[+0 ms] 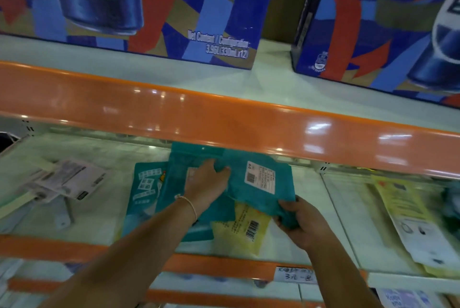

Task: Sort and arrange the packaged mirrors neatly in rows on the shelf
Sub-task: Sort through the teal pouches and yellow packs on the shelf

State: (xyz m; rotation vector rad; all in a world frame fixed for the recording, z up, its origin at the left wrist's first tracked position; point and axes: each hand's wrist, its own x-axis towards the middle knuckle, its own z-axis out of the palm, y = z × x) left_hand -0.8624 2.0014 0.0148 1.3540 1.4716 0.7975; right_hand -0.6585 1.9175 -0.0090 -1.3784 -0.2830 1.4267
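Observation:
On the middle shelf (82, 220) lie several flat teal packages. My left hand (207, 182) grips the upper left edge of a teal package with a white barcode label (258, 183), and my right hand (302, 223) pinches its lower right corner. That package lies tilted over a yellow package (245, 229). Under my left forearm sits another teal package (179, 178), and a third teal one with white printing (144, 190) lies to its left.
White and grey packets (64, 180) lie loose at the shelf's left. Yellow and white packets (413, 218) fill the right section. An orange shelf rail (224, 113) overhangs above, carrying large blue boxes (154, 4). A handwritten price tag (295, 275) hangs on the front rail.

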